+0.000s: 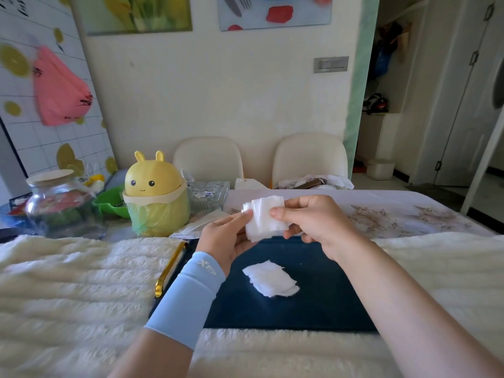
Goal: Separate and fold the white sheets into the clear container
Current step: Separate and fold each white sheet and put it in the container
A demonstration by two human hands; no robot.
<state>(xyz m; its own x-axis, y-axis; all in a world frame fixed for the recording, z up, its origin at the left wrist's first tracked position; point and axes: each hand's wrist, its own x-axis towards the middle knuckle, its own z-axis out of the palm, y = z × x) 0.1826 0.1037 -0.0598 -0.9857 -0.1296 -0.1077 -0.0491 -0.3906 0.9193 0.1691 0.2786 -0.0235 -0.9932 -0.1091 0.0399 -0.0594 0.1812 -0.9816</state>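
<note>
While the right hand (313,222) pinches the right edge of a stack of white sheets (266,216), thumb in front, and the left hand (226,236) grips its left edge, a second pile of white sheets (270,278) lies below on a dark blue mat (313,296), well apart from the lidded glass jar (60,203).

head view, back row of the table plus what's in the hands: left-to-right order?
glass jar → green colander → yellow bunny bin → clear glass dish → held white sheets
</note>
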